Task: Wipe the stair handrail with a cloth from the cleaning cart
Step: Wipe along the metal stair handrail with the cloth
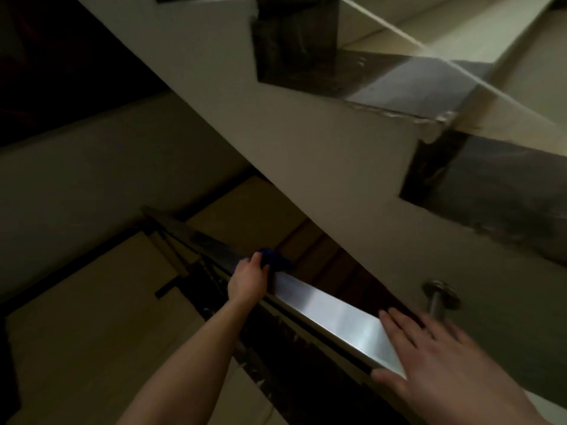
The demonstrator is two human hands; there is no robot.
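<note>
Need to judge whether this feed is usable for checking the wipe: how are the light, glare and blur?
Head view: dim overall, the upper left nearly black. Head view: the handrail shows a bright sheen on its metal top between the hands. Head view: the right hand is motion-blurred, while the left hand holding the blue cloth looks sharper.

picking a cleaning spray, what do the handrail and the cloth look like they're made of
The handrail looks like brushed stainless steel: a flat top with a satin grey sheen and a soft pale reflection. The cloth, bunched under the left hand, looks like soft dark blue fabric, perhaps microfibre; the blur hides its weave.
</note>
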